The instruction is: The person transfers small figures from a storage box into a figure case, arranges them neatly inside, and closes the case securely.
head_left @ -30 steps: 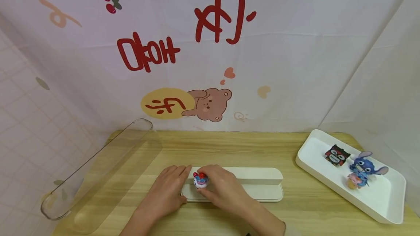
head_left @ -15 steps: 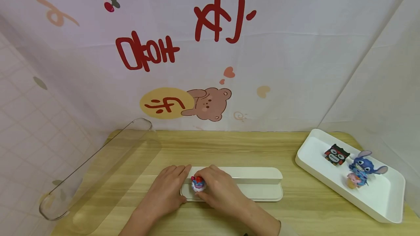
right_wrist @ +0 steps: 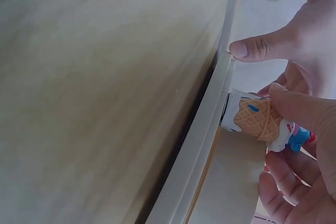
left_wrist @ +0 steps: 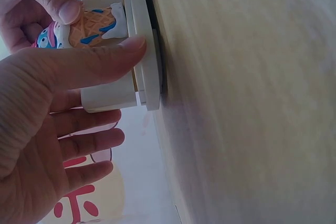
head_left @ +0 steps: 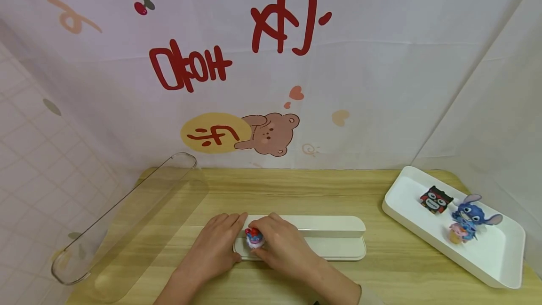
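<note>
A white two-step display base lies on the wooden table. At its left end my left hand holds it, thumb at the front edge and fingers toward the back. My right hand pinches a small toy figurine between thumb and fingers. The figurine has a blue head with red on top and, in the right wrist view, an orange waffle-cone body with a white foot. It is upright on the lower step near the left end, its foot at the step's surface.
A white tray at the right holds a black and red owl figure, a blue big-eared figure and a pink ice-cream piece. A long clear cover lies at the left. A printed cloth hangs behind the table.
The right hand has shifted the figurine slightly left and down along the lower step, and it now sits closer to the left hand. The left hand and base have stayed in place.
</note>
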`<action>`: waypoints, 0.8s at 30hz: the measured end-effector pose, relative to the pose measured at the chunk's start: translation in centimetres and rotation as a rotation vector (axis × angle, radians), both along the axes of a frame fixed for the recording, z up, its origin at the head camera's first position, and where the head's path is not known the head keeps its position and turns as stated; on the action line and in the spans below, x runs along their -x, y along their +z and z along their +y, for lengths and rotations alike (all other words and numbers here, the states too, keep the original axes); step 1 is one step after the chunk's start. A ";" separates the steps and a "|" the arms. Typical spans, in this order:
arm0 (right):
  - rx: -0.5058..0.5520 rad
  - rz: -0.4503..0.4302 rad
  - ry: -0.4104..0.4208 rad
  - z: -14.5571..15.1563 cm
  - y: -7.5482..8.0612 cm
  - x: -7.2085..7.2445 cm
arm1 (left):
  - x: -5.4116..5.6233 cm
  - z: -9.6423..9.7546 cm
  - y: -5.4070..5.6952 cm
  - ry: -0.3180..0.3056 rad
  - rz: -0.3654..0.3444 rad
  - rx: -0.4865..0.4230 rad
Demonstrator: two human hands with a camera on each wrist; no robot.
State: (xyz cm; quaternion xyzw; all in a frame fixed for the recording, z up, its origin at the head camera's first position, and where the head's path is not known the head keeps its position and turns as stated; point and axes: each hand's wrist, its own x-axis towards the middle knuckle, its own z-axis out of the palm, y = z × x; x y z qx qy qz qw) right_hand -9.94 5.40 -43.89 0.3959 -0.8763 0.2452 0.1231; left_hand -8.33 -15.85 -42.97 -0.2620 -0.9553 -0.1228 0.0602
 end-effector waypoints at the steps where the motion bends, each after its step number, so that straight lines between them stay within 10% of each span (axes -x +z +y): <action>1: -0.005 0.003 -0.003 0.0 0.0 0.0 | 0.0 0.0 0.0 -0.001 0.001 0.000; 24: -0.012 0.070 0.009 0.1 -0.1 -0.1 | -0.1 0.1 0.0 -0.002 0.026 -0.013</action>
